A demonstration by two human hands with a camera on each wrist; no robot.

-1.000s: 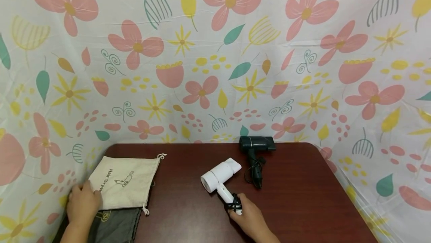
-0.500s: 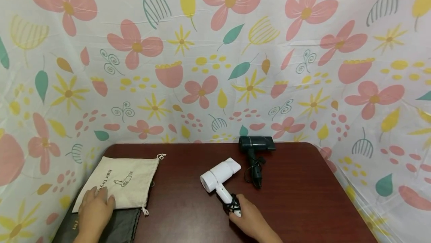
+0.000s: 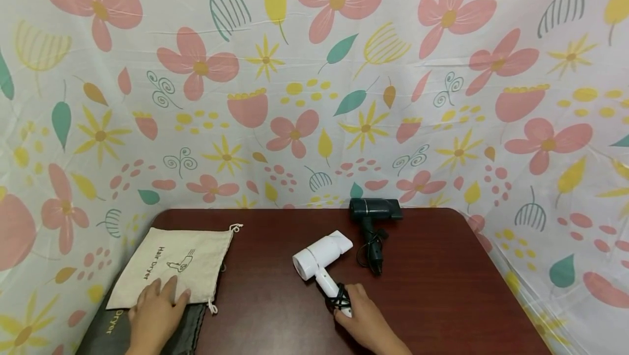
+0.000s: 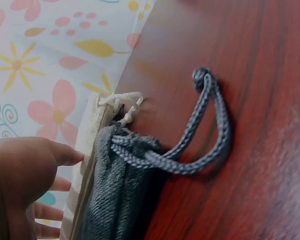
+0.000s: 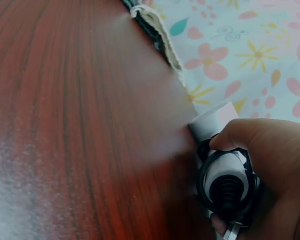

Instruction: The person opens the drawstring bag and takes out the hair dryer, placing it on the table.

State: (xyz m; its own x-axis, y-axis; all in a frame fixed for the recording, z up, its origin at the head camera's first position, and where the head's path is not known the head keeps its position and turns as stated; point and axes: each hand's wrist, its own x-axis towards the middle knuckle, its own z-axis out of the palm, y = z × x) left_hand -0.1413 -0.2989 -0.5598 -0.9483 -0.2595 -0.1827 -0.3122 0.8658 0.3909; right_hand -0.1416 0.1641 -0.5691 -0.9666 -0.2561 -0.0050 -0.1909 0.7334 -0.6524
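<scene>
A cream drawstring bag (image 3: 172,262) printed "Hair Dryer" lies on top of a dark grey drawstring bag (image 3: 105,330) at the table's left. My left hand (image 3: 159,311) rests on the cream bag's near edge, fingers spread and fairly straight. In the left wrist view the grey bag's cord (image 4: 220,135) loops out over the table. My right hand (image 3: 366,317) grips the end of the handle of a white hair dryer (image 3: 319,256), where its black cord (image 5: 250,170) is wound. That dryer lies on the table, nozzle toward the back right.
Behind the white dryer, a black hair dryer (image 3: 375,210) with its cord bundled round the handle lies near the table's back edge. The dark red wooden table (image 3: 442,289) meets a floral cloth (image 3: 304,98) at the back and sides.
My left hand has moved from the cream bag's left side rightward along its near edge, uncovering the printed lettering. My right hand and the white hair dryer have stayed nearly still.
</scene>
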